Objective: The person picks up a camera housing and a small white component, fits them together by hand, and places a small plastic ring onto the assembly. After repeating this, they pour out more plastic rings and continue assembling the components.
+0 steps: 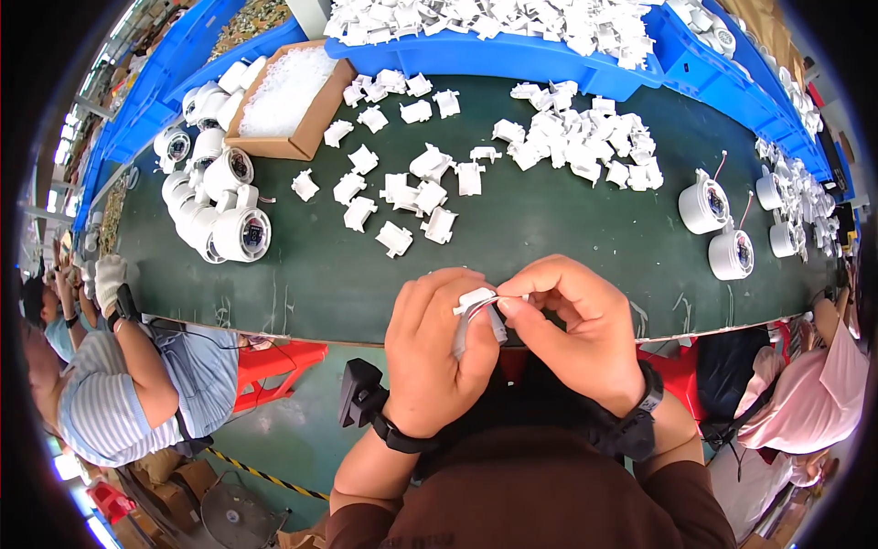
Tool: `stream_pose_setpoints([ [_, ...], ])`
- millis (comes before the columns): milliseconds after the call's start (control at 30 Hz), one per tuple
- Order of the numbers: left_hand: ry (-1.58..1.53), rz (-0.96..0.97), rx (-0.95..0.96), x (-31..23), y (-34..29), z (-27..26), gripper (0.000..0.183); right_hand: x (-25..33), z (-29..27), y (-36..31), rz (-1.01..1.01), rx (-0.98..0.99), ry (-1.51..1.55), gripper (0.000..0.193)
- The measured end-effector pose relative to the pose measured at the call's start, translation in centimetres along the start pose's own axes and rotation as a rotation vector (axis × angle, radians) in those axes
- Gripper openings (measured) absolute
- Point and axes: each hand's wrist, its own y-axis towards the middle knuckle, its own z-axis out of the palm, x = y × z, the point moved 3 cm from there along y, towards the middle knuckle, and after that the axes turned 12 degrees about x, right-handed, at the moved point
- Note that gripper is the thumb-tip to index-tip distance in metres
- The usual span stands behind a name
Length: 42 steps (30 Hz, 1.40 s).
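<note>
Close to the table's front edge, my left hand [422, 355] is closed around a white plastic housing [497, 326], mostly hidden by the fingers. A small white plastic bracket-like piece [475, 298] shows at its top. Thin red, white and dark wires [482, 306] run out of the housing. My right hand [581, 329] pinches these wires between thumb and forefinger, touching close to my left fingertips. Just beyond both hands lie loose white plastic brackets [395, 239] on the green table [320, 274].
A cardboard box [315, 137] of small clear pieces and several white round housings [242, 234] stand at left. More housings with wires [731, 254] stand at right. Blue bins [512, 57] line the back, one heaped with brackets. People sit at left [137, 384] and right [814, 393].
</note>
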Motion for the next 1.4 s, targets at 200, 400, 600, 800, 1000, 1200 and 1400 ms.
stream_pose_setpoints([
  [200, 0.026, 0.056, 0.052, 0.4, 0.1, -0.3, 0.013, 0.0, 0.5, 0.4, 0.037, 0.012, -0.067, 0.005],
  [400, -0.097, 0.044, -0.052, 1.0, -0.2, -0.6, 0.010, 2.0, -0.2, 1.8, 0.054, 0.167, -0.164, 0.003],
  [600, -0.102, -0.065, -0.024, 0.5, -0.1, -0.9, 0.011, 0.6, -2.9, 8.1, -0.071, 0.095, -0.521, 0.009],
  [800, -0.110, -0.057, -0.039, 0.4, 0.1, -0.7, 0.011, -1.1, -2.0, 11.3, -0.261, 0.016, -1.165, 0.020],
  [1000, -0.133, -0.047, -0.033, 0.7, -0.1, -0.8, 0.015, -0.2, -3.5, 9.7, -0.149, 0.119, -1.229, 0.016],
  [1200, -0.372, -0.035, -0.036, 1.5, -0.4, -0.6, 0.009, 1.6, -3.6, 4.3, 0.290, 0.307, 0.007, 0.021],
  [1400, -0.335, 0.023, 0.076, 0.2, -0.5, 0.1, 0.012, -0.3, -1.6, 0.4, 0.167, 0.209, 0.219, 0.028],
])
